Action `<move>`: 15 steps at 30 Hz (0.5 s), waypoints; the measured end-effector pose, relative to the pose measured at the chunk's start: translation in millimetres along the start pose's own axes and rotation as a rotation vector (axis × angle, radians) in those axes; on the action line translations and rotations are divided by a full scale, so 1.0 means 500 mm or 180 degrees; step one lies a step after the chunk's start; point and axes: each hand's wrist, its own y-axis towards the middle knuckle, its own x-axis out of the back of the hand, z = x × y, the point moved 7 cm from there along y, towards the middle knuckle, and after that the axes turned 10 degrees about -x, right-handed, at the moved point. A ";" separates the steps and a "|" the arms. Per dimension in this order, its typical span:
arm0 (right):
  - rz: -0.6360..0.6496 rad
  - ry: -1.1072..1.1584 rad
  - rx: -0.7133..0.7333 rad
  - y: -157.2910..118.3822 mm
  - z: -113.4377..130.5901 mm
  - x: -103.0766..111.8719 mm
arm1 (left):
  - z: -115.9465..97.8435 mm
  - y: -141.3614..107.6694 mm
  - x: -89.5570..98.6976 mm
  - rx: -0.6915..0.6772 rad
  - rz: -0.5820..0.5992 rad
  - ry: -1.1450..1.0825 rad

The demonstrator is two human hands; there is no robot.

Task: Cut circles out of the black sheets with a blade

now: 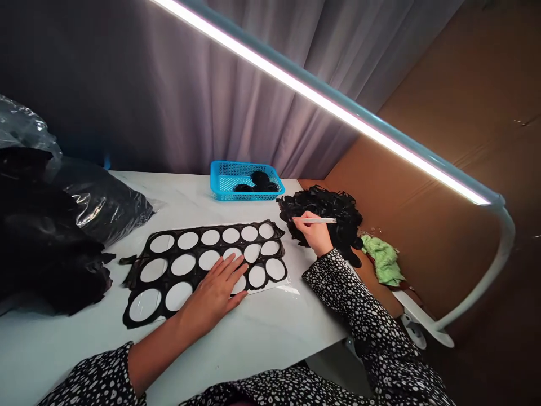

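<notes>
In the head view, the thin black sheet with many round openings [167, 282] lies flat on the white table with a smooth surface [262, 344], in front of the person. The bare left hand [217, 287] is spread upon it, palm down, its fingers nearly straight and not closed on anything. The bare right hand [313, 232] is clamped on a slim white pen-like tool [327, 220], at the left edge of the tangled heap of black scraps [332, 202]. Whether the tool touches this heap, I cannot tell.

As for the progress, I count 17 round white areas [187, 241] in 3 rows; the left hand may cover 1 more. They seem already opened in all the visible places. Some black round pieces [260, 179] are inside the light-blue perforated plastic basket [216, 179], near the curtain [253, 135]. What is left to do on the sheet, I cannot judge surely.

The sheet has its long axis from left to right, its right end somewhat farther from the person. The tool lies almost level across the picture, its free end pointing to the right.
</notes>
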 end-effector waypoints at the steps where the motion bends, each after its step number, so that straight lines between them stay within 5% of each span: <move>1: 0.0113 0.0163 -0.0097 -0.020 -0.002 -0.002 | -0.008 -0.001 0.007 -0.0052 -0.0024 -0.0030; 9: 0.1420 0.0330 -0.0135 -0.230 0.040 -0.118 | -0.055 -0.021 -0.005 -0.0402 0.0140 -0.0213; 15: 0.1527 0.0192 -0.0097 -0.279 0.038 -0.153 | -0.049 -0.027 -0.017 -0.0446 0.0149 -0.0305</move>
